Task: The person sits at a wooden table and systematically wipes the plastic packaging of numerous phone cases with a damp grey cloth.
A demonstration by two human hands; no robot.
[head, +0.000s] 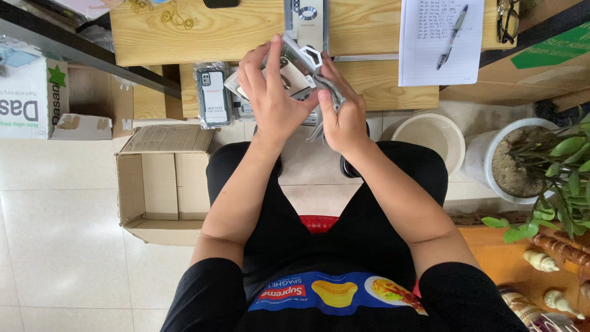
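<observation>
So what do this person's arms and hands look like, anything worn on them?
Both arms are bare from the short black sleeves down to the hands. The left hand and right hand wear no gloves, and no watch, bracelet or ring shows on the wrists or fingers. The sleeves belong to a black T-shirt with a colourful printed graphic on the chest.

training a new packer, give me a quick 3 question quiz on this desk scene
1. True or false: both hands grip the packaged phone case above the wooden table.
2. What lies on the paper sheet at the table's right end? A) scissors B) a pen C) a ruler
3. On which side of the person does the open cardboard box sit on the floor?

Key
1. True: the left hand and right hand both hold it.
2. B, the pen.
3. Their left side.
</observation>
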